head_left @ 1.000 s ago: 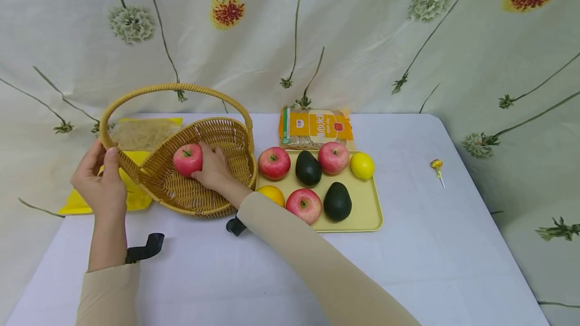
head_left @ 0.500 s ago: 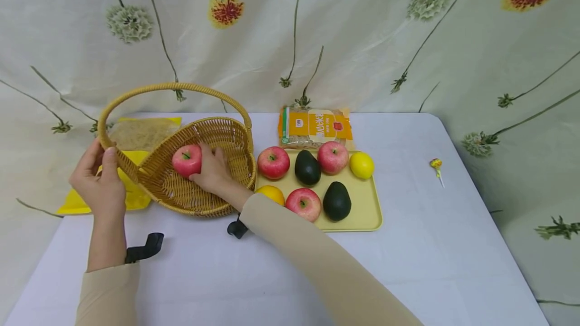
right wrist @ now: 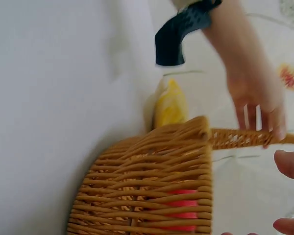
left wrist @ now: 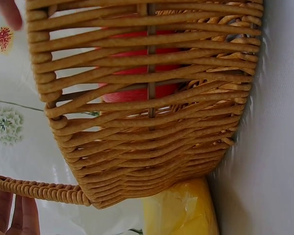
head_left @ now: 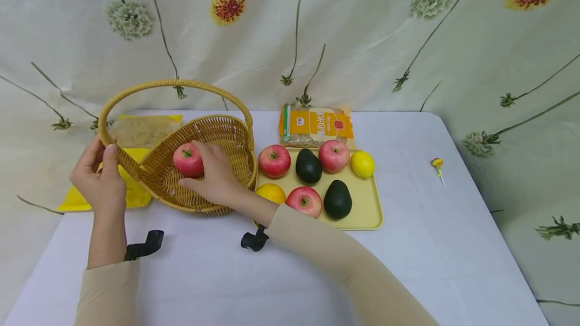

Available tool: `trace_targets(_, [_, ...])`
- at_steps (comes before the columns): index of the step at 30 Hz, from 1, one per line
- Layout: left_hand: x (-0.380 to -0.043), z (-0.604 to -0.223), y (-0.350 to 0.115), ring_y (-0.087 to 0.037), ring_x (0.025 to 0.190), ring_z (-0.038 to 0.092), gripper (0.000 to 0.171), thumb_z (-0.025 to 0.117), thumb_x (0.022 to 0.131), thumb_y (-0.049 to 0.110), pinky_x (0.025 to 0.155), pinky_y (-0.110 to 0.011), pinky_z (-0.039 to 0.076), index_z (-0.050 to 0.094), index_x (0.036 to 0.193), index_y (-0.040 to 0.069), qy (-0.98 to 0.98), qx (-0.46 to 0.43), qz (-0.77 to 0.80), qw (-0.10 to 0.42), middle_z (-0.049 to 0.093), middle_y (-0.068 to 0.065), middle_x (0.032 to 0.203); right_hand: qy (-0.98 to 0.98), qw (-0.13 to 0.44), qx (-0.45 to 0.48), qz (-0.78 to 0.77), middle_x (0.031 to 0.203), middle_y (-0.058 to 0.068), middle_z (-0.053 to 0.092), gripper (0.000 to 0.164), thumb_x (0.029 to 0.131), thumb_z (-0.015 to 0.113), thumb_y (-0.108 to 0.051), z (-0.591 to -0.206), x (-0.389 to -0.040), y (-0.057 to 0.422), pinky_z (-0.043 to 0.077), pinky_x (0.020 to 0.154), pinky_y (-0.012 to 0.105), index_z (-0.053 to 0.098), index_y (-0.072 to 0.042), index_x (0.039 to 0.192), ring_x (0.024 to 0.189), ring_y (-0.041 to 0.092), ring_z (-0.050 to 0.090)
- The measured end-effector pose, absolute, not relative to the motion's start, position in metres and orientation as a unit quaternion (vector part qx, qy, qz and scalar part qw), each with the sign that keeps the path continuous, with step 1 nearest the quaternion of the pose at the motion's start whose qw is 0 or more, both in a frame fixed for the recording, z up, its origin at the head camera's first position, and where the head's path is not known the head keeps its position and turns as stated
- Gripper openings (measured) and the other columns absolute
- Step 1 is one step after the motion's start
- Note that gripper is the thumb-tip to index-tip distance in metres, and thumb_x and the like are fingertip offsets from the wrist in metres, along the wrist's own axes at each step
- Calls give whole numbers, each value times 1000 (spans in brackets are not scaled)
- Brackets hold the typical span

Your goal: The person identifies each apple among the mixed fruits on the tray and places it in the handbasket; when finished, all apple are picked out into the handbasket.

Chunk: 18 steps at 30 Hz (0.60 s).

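Round glossy apple (head_left: 188, 160) — in woven wicker basket (head_left: 233, 137).

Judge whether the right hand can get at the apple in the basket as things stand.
Probably yes: the empty right hand is over the basket, close to the apple, with nothing visible in between.

1. Basket (head_left: 237, 137): woven, wicker-like strands, ridged, faintly glossy.
2. Apple (head_left: 188, 161) in it: smooth, glossy skin.
3. Tray (head_left: 366, 210): smooth, plastic-looking.
4. Orange packet (head_left: 317, 126): shiny plastic film.
5. Sleeve (head_left: 335, 250): matt cloth.
6. Backdrop (head_left: 362, 39): lightly creased cloth.
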<state>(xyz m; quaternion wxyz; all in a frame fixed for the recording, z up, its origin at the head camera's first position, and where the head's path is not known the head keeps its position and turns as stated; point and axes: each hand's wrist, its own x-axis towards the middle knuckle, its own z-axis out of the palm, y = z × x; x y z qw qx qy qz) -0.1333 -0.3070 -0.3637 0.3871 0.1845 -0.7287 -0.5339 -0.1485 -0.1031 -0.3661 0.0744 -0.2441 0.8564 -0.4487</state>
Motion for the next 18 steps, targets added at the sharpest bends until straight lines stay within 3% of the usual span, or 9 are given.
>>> trace_targets(6, [-134,-362,-306,-2,92,58,28,60,97,17,77,-8,48,69,124,17,-727,192,-539,379,66,18,100,826,89,-288,-476,151,2,37,81,89,71,-34,-362,-124,-63,41,108,31,25,-20,155,131,15,42])
trace_targets(12, [-134,-363,-307,-2,93,58,28,60,97,18,78,-10,48,69,123,17,-723,189,-545,380,66,17,100,808,97,-272,-513,149,-1,39,78,88,73,-33,-362,-109,-29,46,101,24,30,-24,153,125,12,48])
trace_targets(18, [-134,-364,-308,-2,93,58,28,61,96,19,79,-11,48,70,122,17,-719,186,-548,384,66,18,99,787,89,-280,-543,141,2,46,78,86,76,-23,-366,-101,3,48,101,29,33,-18,151,127,15,47])
